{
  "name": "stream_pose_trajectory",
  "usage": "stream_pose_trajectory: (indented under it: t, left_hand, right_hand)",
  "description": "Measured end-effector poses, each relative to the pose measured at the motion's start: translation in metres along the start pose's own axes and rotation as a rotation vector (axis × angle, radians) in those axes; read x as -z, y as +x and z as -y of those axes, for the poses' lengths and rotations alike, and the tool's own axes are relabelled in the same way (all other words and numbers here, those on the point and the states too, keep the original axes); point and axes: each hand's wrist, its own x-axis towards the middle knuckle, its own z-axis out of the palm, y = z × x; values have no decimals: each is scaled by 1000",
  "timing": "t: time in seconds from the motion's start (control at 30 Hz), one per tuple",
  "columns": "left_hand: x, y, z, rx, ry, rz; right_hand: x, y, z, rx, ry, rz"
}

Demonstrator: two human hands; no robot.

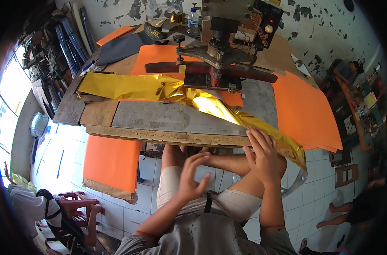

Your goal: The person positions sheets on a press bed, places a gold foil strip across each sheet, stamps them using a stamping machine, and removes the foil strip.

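Observation:
My right hand (262, 154) lies at the table's front edge, its fingertips on or just beside the gold foil strip (219, 108). Its fingers are stretched out. The foil runs from the left of the table, under the press (214, 76), and hangs over the front edge on the right. My left hand (193, 177) is above my lap, fingers apart, holding nothing. Under the press head an orange sheet (234, 99) shows in part on the grey metal plate (155, 117).
Orange sheets lie at the right (304, 110), behind the press and below the table's left front (110, 163). A water bottle (193, 21) and dark sheets (121, 47) stand or lie at the back. Other people are at the far left and right.

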Motion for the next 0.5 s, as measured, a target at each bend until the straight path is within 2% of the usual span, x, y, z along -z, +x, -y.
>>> stream_pose_trajectory:
  t: [0.07, 0.17, 0.2, 0.3, 0.33, 0.5]
  left_hand:
    - [-18, 15, -20, 77, -133, 134]
    - [-59, 25, -24, 351, -828, 170]
    - [-65, 29, -24, 321, -896, 229]
    - [-90, 27, -28, 277, -1037, 163]
    - [-91, 28, -31, 292, -1136, 192]
    - [-83, 3, -26, 441, -1146, 322]
  right_hand:
    - [15, -12, 10, 4, 22, 3]
    - [32, -31, 22, 27, 33, -41]
    - [36, -38, 27, 26, 55, -54]
    - [43, -55, 35, 16, 72, -80]
    - [48, -59, 37, 15, 72, -80]
    - [43, -92, 29, 74, 208, 10]
